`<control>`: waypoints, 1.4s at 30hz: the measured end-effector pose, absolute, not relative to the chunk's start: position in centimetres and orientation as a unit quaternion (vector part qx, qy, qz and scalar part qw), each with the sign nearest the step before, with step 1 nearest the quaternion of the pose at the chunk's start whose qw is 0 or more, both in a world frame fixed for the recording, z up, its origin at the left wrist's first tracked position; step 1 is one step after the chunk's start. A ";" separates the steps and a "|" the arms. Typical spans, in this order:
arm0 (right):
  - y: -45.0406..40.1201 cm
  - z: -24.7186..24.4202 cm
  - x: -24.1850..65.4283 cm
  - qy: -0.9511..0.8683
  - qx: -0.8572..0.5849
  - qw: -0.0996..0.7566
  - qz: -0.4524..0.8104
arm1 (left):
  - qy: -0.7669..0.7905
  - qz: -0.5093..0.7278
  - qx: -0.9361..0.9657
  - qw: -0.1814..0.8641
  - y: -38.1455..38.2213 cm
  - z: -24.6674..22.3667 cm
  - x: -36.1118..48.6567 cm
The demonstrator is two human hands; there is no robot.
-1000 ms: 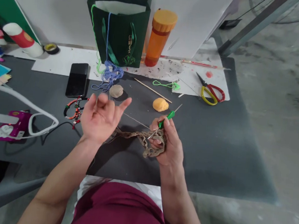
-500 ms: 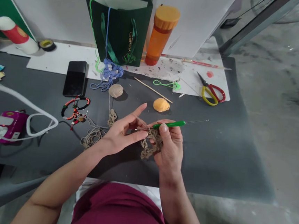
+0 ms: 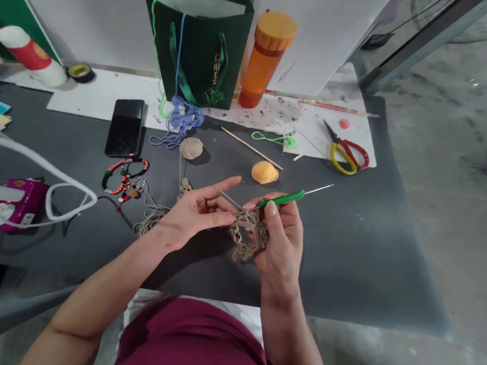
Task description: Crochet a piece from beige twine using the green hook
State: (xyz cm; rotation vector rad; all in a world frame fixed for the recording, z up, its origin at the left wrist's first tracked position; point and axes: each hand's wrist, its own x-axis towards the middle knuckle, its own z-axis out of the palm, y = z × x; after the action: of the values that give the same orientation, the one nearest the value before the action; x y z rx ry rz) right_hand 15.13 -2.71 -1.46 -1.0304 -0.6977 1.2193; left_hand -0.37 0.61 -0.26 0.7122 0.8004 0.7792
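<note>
My right hand (image 3: 280, 234) grips a green-handled crochet hook (image 3: 282, 198) that points up and to the right, and it also holds a piece of beige crochet lace (image 3: 247, 237). My left hand (image 3: 198, 210) is beside that piece, fingers stretched toward it, with a thin twine thread (image 3: 227, 199) crossing above them. Whether those fingers pinch the thread is hidden. Behind the hand lies a small ball of beige twine (image 3: 191, 148), and a loose tangle of twine (image 3: 150, 220) sits to its left.
On the dark mat (image 3: 347, 260) lie a black phone (image 3: 125, 128), a beaded bracelet (image 3: 124, 176), an orange shell-shaped lump (image 3: 265, 172), and a wooden stick (image 3: 251, 148). Red-and-yellow scissors (image 3: 346, 153), a green paper bag (image 3: 198, 42) and an orange bottle (image 3: 267, 59) stand farther back.
My left hand has come in from its raised, spread pose to beside the lace. The hook has swung from pointing upward to pointing right, and the view has shifted slightly.
</note>
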 end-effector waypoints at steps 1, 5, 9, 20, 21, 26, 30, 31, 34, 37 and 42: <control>-2.7 -1.5 15.2 -0.316 -0.453 0.646 0.527 | 0.378 0.363 0.331 0.785 0.6 -0.2 -0.4; -3.1 -1.6 15.2 -0.368 -0.464 0.651 0.475 | 0.407 0.367 0.341 0.764 0.6 0.0 -0.5; -3.6 -1.9 15.2 -0.446 -0.485 0.655 0.369 | 0.431 0.378 0.372 0.730 0.6 0.1 -0.5; -3.3 -2.6 15.0 -0.668 -0.462 0.577 0.087 | 0.424 0.461 0.355 0.694 -0.1 0.5 0.2; -3.3 -2.5 14.9 -0.664 -0.463 0.582 0.079 | 0.407 0.452 0.306 0.733 -0.1 0.3 0.2; -4.1 -2.8 14.7 -0.586 -0.477 0.637 0.151 | 0.340 0.387 0.141 0.845 -0.1 -0.3 0.7; -4.7 -3.1 14.4 -0.481 -0.530 0.662 0.222 | 0.340 0.398 0.139 0.841 0.0 -0.3 0.7; -4.7 -3.1 14.4 -0.459 -0.533 0.669 0.241 | 0.341 0.404 0.144 0.836 0.0 -0.3 0.6; -4.4 -2.6 14.3 -0.402 -0.516 0.688 0.314 | 0.340 0.408 0.157 0.833 0.2 -0.2 0.3; -3.9 -2.0 14.3 -0.343 -0.496 0.689 0.402 | 0.341 0.405 0.177 0.830 0.3 -0.2 0.2; -3.5 -1.7 14.4 -0.327 -0.463 0.675 0.473 | 0.335 0.409 0.249 0.811 -0.4 -0.4 0.6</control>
State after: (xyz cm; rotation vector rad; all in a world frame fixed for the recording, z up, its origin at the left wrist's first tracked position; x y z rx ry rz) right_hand 14.39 -3.51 -1.73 -1.0416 -0.7346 1.0642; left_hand 0.59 -0.36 -0.37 0.5314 0.7157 0.8746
